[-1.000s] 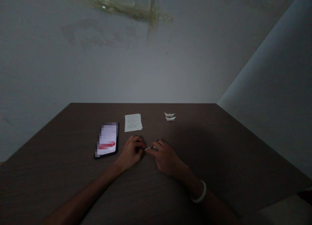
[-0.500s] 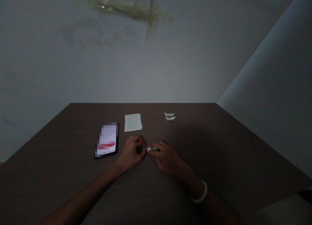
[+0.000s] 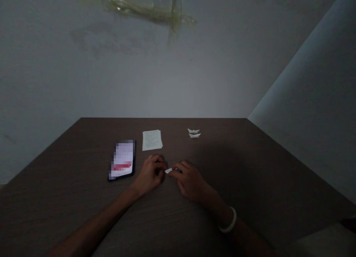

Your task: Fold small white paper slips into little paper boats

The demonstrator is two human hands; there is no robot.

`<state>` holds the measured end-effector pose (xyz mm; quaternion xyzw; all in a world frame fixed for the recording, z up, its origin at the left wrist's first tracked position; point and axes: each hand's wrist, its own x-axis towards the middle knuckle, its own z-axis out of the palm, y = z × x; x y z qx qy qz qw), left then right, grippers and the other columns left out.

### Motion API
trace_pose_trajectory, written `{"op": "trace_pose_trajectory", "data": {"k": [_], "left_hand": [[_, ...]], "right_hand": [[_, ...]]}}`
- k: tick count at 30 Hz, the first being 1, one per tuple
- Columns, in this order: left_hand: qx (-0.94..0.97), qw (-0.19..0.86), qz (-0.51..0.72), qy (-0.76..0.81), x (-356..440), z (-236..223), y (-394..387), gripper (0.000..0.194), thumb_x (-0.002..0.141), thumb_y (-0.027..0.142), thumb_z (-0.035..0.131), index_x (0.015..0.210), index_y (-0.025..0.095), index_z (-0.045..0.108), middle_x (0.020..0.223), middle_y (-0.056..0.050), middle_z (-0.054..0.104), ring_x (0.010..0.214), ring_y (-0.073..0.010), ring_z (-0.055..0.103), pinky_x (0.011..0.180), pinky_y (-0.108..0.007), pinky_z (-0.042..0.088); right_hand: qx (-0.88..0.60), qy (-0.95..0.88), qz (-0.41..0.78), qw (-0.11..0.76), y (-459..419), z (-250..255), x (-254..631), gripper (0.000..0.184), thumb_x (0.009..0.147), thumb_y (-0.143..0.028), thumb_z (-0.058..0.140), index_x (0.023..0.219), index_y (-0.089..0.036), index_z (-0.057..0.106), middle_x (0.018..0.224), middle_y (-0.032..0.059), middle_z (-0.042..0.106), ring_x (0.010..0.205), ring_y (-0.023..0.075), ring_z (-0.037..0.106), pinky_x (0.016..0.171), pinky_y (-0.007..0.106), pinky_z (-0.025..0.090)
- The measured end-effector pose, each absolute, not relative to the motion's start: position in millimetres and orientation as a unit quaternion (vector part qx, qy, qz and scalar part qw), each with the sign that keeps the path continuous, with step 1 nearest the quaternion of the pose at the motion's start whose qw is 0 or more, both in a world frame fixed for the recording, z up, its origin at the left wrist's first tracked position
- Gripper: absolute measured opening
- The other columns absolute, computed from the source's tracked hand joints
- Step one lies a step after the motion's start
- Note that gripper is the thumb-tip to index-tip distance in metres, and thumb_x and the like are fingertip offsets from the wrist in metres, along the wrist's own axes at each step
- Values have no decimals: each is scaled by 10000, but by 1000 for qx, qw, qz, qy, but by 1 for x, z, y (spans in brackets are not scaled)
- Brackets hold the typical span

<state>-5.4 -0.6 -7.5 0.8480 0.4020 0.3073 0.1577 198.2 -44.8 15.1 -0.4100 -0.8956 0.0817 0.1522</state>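
A small piece of folded white paper (image 3: 168, 171) sits between my two hands, low over the table. My right hand (image 3: 191, 181) pinches its right end between thumb and fingers. On the other side, the curled fingers of my left hand (image 3: 149, 173) close at the paper's left tip; the exact contact there is too small to see clearly. Much of the paper is covered by my fingers. Beyond my right hand, two little folded paper boats (image 3: 194, 133) stand one behind the other.
A short stack of printed paper sheets (image 3: 152, 140) lies beyond my left hand. To its left is a phone (image 3: 122, 160) with a lit, blurred screen. The brown table (image 3: 172, 227) reaches a stained grey wall (image 3: 217, 75) at the back.
The fingers have shifted slightly on the folded paper, and its visible part now looks shorter and more pointed. My left thumb has drawn back a little. Everything else stays put.
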Motion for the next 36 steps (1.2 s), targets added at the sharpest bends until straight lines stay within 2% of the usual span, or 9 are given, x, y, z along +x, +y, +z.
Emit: {"op": "trace_pose_trajectory", "data": {"k": [8,14,21,25,30,33,36], "left_hand": [[846,173,308,398,-4,0,-4,292,702,1,458,744,182,683,850,-45,602,861,-205,526,798,-363,435],[841,169,309,410,-4,-2,-4,227,719,44,503,741,183,680,870,-45,595,888,-215,528,825,-380,436],[843,159,299,418,-2,2,-8,62,783,196,600,761,171,652,883,-56,585,886,-226,520,817,-388,435],[850,146,286,417,-2,0,-7,56,774,216,639,817,182,641,932,-57,594,916,-237,520,823,-390,425],[853,156,267,421,-3,1,-7,42,798,226,629,813,190,645,927,-54,597,920,-241,517,839,-399,415],[851,164,267,421,-3,2,-8,28,797,219,630,797,194,642,913,-50,595,917,-240,518,835,-389,415],[850,166,271,420,-3,2,-8,18,798,199,618,796,194,636,925,-49,593,921,-239,515,837,-387,411]], "right_hand": [[-425,-892,79,133,-47,20,193,459,809,-70,518,1234,-241,550,1150,65,513,1046,218,417,915,366,365],[-428,-890,82,134,-47,20,193,453,798,-84,537,1227,-230,546,1164,70,512,1061,224,415,926,384,362],[-404,-892,89,182,-44,11,199,359,801,-55,532,1113,-208,620,1121,72,564,1045,210,464,911,351,407],[-403,-880,102,230,-41,4,200,334,805,-49,533,1082,-201,641,1111,74,583,1046,205,487,911,354,428],[-451,-839,94,289,-34,3,209,368,810,-80,552,1157,-192,609,1166,93,568,1083,216,488,937,381,423],[-479,-832,90,266,-29,2,217,404,823,-117,568,1222,-185,572,1174,94,578,1083,220,490,951,388,406],[-490,-833,94,241,-26,-2,222,318,849,-164,583,1165,-190,604,1084,79,602,1017,211,512,941,391,394]]}}
